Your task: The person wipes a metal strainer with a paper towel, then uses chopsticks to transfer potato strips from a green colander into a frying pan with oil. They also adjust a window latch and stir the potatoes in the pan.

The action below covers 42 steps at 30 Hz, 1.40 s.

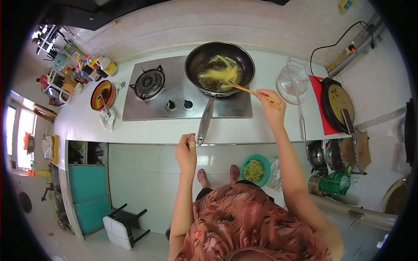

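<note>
A pair of wooden chopsticks [249, 90] is held in my right hand [272, 106], to the right of the frying pan. Their tips reach into the dark frying pan [192, 67], among pale yellow food strips [222, 75] in bubbling oil. The pan stands on the right side of the gas stove [176, 84], and its grey handle [205, 120] points towards me. My left hand [186, 153] is at the counter's front edge, just left of the handle's end and apart from it. Its fingers are curled, with a pale band around one, and nothing shows in them.
Right of the stove are a wire-mesh skimmer [294, 80] over a bowl and a round electric pan [338, 101] with a cord. An orange bowl [94, 98] with a ladle stands left, near several bottles [89, 67]. A green basket [268, 171] of pale strips sits below the counter.
</note>
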Available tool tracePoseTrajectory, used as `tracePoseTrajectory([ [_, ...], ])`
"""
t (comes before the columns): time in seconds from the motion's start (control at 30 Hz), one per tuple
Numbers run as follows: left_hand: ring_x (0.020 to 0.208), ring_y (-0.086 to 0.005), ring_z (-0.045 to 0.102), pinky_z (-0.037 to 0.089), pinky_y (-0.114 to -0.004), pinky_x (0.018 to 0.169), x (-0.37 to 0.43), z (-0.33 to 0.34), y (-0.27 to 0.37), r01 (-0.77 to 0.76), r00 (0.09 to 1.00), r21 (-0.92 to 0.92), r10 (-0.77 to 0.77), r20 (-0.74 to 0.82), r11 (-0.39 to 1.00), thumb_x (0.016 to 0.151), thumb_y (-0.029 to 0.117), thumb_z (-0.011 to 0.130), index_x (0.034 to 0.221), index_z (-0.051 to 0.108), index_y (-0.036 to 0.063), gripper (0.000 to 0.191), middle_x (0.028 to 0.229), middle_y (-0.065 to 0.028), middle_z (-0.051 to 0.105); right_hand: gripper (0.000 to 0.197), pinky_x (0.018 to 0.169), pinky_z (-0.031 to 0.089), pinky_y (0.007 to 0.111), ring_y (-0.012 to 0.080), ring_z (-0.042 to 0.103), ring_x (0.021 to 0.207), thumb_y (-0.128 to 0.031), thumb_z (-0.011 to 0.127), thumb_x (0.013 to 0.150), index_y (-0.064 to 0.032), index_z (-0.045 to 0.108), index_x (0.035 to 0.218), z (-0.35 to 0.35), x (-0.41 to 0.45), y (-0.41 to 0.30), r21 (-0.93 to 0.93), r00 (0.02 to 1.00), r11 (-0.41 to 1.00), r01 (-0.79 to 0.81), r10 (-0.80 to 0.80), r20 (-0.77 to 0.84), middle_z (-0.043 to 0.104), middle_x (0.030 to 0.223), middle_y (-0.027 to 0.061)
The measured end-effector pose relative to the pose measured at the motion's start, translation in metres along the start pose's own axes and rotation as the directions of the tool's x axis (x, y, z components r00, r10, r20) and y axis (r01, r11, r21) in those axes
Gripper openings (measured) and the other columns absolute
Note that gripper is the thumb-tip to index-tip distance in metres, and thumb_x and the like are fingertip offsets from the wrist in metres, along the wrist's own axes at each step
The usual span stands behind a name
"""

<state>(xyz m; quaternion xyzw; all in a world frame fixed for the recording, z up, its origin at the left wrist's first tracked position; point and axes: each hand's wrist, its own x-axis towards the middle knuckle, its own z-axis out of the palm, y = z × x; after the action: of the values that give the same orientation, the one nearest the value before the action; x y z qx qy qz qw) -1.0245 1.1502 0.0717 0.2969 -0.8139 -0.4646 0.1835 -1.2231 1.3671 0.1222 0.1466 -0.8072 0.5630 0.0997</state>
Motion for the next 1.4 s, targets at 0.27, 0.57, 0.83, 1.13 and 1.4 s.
tracePoseTrajectory([
  [0.27,0.047,-0.0225,0.05,0.041,-0.035,0.051,0.022,0.017,0.008,0.064,0.997,0.13,-0.057,-0.053,0.989,0.096,0.036,0.053,0.077,0.059,0.0035,0.038,0.054,-0.0102,0.056,0.008,0.069,0.047,0.025,0.0139,0.062,0.076,-0.005,0.067,0.082,-0.002,0.069,0.09,-0.005,-0.034,0.002,0.074,0.995,0.997,-0.021,0.028,-0.097,0.065,0.085,0.0059],
  [0.57,0.068,-0.013,0.056,0.047,-0.027,0.064,0.02,0.021,0.002,-0.21,0.954,-0.077,0.187,-0.233,0.975,0.084,0.004,0.062,0.094,0.063,0.0054,0.009,0.075,-0.0046,0.062,0.007,0.076,0.049,0.026,0.0175,0.061,0.083,0.003,0.064,0.081,0.0015,0.067,0.087,0.016,-0.055,-0.014,0.091,0.989,0.986,0.14,-0.135,-0.055,0.064,0.092,0.0102],
  [0.83,0.063,-0.0212,0.06,0.047,-0.031,0.06,0.012,-0.026,-0.033,-0.041,0.984,-0.15,0.015,-0.175,0.988,0.082,0.009,0.066,0.09,0.064,0.0065,0.009,0.07,-0.0092,0.063,0.005,0.076,0.05,0.026,0.0175,0.061,0.085,0.001,0.065,0.082,0.0013,0.067,0.087,0.053,-0.074,-0.045,0.044,0.986,0.985,0.166,-0.166,0.0,0.063,0.094,0.0093],
  [1.13,0.074,-0.0206,0.061,0.048,-0.031,0.067,0.062,-0.107,-0.127,0.051,0.978,-0.028,-0.055,-0.199,0.998,0.079,0.004,0.065,0.091,0.066,0.0035,0.012,0.085,-0.0107,0.065,0.005,0.079,0.049,0.028,0.0189,0.06,0.087,0.0,0.065,0.084,0.0008,0.066,0.089,0.099,-0.093,-0.055,-0.05,0.984,0.985,0.164,-0.167,-0.062,0.064,0.094,0.0094],
  [1.4,0.12,-0.034,0.047,0.04,-0.04,0.102,0.166,-0.209,-0.226,0.036,0.956,0.369,0.075,-0.282,0.929,0.075,0.005,0.067,0.1,0.064,0.0048,0.025,0.131,-0.0182,0.049,0.004,0.08,0.048,0.028,0.0188,0.06,0.088,-0.001,0.064,0.085,0.0019,0.064,0.089,0.124,-0.103,-0.072,-0.111,0.978,0.983,0.146,-0.16,-0.13,0.064,0.095,0.0096],
])
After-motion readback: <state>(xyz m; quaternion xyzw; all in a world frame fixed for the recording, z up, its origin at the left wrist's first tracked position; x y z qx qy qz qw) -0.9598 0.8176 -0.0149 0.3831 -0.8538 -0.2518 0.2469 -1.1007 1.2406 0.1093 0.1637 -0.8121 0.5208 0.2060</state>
